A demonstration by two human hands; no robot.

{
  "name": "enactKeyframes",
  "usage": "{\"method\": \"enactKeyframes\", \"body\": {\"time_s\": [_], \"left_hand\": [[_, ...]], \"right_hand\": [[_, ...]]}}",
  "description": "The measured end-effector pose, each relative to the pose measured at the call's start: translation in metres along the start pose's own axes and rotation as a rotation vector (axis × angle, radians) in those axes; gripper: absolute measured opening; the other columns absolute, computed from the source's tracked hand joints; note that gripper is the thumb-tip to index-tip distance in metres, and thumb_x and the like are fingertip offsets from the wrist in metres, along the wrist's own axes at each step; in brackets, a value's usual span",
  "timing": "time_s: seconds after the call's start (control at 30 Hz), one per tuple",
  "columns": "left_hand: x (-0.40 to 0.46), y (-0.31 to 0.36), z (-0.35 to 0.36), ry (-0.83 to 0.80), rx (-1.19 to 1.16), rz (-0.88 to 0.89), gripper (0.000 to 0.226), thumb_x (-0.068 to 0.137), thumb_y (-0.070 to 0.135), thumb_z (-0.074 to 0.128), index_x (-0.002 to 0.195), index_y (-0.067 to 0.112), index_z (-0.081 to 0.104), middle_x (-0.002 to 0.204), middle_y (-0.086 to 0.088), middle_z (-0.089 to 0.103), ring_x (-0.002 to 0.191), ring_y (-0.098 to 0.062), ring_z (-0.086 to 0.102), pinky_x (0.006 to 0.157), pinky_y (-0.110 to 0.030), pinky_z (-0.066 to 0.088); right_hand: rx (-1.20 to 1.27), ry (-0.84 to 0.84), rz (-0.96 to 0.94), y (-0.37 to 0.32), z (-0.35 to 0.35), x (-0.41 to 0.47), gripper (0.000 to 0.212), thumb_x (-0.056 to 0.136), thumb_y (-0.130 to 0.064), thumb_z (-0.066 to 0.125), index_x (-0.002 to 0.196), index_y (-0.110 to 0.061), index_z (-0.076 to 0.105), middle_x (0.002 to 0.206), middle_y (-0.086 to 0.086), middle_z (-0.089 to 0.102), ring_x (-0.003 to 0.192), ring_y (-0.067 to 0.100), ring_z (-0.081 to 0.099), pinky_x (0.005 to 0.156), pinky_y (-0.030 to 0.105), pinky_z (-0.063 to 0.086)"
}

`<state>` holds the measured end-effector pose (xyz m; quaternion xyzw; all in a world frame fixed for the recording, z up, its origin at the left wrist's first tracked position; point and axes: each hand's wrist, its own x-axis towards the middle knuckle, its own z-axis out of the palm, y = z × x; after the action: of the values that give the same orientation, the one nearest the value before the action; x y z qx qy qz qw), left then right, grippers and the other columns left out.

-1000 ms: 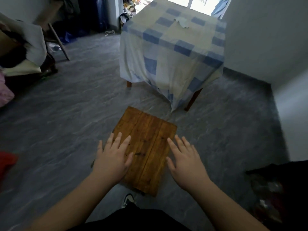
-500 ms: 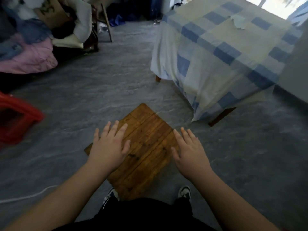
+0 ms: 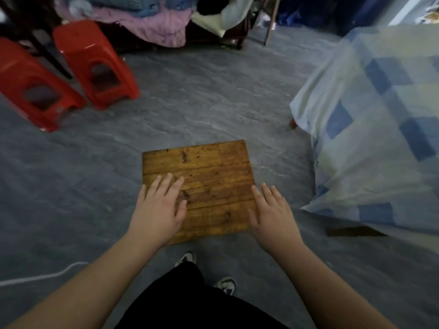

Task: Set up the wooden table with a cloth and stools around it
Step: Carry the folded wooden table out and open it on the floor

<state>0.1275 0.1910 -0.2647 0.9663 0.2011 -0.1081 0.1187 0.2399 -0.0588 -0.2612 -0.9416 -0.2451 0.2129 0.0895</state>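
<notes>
Low in the middle of the frame, a wooden stool (image 3: 198, 186) shows its plank top, standing on the grey floor (image 3: 194, 96). Both hands hover palm-down over its near half — the left hand (image 3: 158, 210) above the left edge, fingers straight and slightly spread, the right hand (image 3: 273, 216) at the right edge, fingers straight and close together; whether either touches the wood I cannot tell. At the right side of the frame the table, one leg (image 3: 293, 124) peeking out, is draped in a blue-checked cloth (image 3: 370, 129), just beside the stool. Upper left, two red plastic stools (image 3: 95, 65) stand side by side — well apart from the table. A heap of clothes (image 3: 161, 22) fills the top.
</notes>
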Motion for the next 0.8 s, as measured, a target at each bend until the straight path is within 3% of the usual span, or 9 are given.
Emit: {"method": "enactKeyframes", "body": {"time_s": [0.23,0.4,0.53,0.8], "left_hand": [[0.019,0.005,0.035,0.0,-0.093,-0.213,0.067,0.091,0.054,0.024,0.153,0.03,0.028,0.161,-0.003,0.028,0.149,-0.026,0.02,0.119,-0.054,0.02],[0.058,0.036,0.061,-0.031,-0.178,-0.325,0.061,0.096,0.048,0.038,0.152,0.029,0.028,0.16,-0.004,0.029,0.148,-0.027,0.022,0.118,-0.057,0.02],[0.076,0.063,0.06,0.001,-0.214,-0.394,0.061,0.097,0.048,0.036,0.154,0.03,0.024,0.162,-0.003,0.025,0.15,-0.025,0.018,0.119,-0.055,0.018],[0.092,0.123,0.06,0.082,-0.288,-0.757,0.061,0.099,0.046,0.033,0.155,0.029,0.019,0.163,-0.003,0.022,0.15,-0.025,0.017,0.119,-0.055,0.017]], "right_hand": [[-0.097,-0.1,-0.244,0.004,-0.005,0.071,0.06,0.103,-0.043,0.034,0.158,-0.028,0.016,0.167,-0.001,0.009,0.153,0.02,0.002,0.124,0.041,0.011],[-0.217,-0.164,-0.353,0.028,-0.013,0.128,0.057,0.103,-0.041,0.034,0.157,-0.028,0.021,0.166,-0.001,0.015,0.153,0.022,0.006,0.124,0.042,0.013],[-0.277,-0.157,-0.443,0.048,-0.027,0.162,0.058,0.101,-0.043,0.031,0.156,-0.025,0.025,0.164,0.002,0.022,0.151,0.024,0.013,0.122,0.043,0.02],[-0.339,-0.238,-0.728,0.081,-0.063,0.246,0.06,0.103,-0.042,0.036,0.158,-0.025,0.019,0.166,0.001,0.015,0.153,0.02,0.006,0.123,0.04,0.016]]}}
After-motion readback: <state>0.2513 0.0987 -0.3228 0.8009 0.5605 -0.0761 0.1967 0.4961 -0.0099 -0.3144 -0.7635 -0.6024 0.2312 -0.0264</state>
